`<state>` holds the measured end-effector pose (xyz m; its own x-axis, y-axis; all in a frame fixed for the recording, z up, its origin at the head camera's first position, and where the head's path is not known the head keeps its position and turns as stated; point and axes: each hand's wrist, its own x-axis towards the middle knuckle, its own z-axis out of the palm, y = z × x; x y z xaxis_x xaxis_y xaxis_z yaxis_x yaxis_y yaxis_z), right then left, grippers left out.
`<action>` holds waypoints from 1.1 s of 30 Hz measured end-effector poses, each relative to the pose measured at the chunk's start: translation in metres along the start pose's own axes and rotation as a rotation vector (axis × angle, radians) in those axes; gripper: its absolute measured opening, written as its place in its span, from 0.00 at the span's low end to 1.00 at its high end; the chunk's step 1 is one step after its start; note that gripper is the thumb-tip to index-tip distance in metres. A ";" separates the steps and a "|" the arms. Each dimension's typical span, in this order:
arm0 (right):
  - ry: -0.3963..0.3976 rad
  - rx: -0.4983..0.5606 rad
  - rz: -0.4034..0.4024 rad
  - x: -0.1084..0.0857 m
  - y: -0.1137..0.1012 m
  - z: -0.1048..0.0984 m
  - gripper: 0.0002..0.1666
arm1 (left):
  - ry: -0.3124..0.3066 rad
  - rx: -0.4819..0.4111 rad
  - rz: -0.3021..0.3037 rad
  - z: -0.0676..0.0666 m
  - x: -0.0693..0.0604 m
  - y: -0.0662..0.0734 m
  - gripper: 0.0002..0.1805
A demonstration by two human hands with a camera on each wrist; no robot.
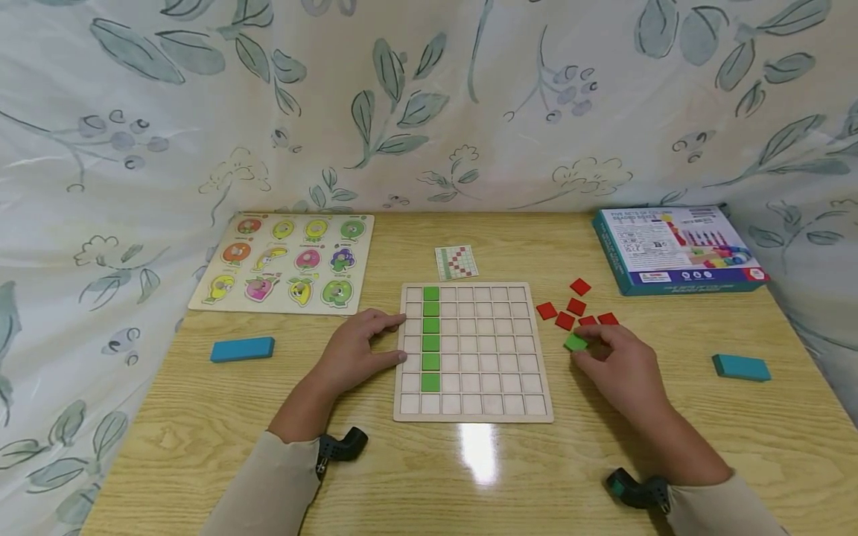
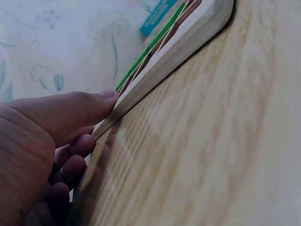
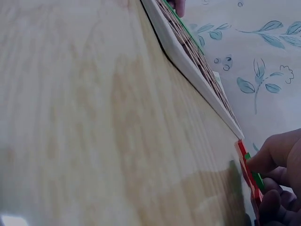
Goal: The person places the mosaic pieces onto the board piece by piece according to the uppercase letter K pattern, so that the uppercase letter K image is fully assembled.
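A wooden grid board [image 1: 473, 411] lies flat on the table, with several green tiles [image 1: 430, 343] in a line down its second column from the left. My left hand [image 1: 351, 350] rests at the board's left edge, thumb and index finger spread and touching the rim. To the right of the board, my right hand [image 1: 623, 368] pinches a green square tile [image 1: 575, 342] between thumb and fingers. Several red square tiles [image 1: 564, 321] lie loose just beyond that hand. In the right wrist view the pinched tile [image 3: 257, 177] shows beside red ones.
Behind the board lies a small pattern card [image 1: 456, 262]. A fruit puzzle board [image 1: 284, 264] is at the back left, a boxed set [image 1: 677, 249] at the back right. Blue blocks sit at left [image 1: 243, 349] and right [image 1: 741, 367]. A patterned curtain [image 1: 429, 104] hangs behind the table.
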<state>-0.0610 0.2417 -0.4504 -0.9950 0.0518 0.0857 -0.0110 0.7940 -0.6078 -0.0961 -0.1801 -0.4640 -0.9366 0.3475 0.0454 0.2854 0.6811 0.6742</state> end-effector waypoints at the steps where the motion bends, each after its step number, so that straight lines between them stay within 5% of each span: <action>1: -0.002 0.007 -0.003 0.000 -0.001 0.000 0.21 | 0.000 0.001 0.001 0.000 0.000 0.000 0.35; 33: -0.273 0.168 -0.367 -0.013 -0.069 0.048 0.20 | -0.007 0.009 -0.016 -0.001 0.000 0.003 0.35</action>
<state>-0.0522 0.1576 -0.4475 -0.9118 -0.3921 0.1220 -0.3600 0.6202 -0.6969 -0.0954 -0.1786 -0.4616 -0.9398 0.3406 0.0294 0.2719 0.6925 0.6682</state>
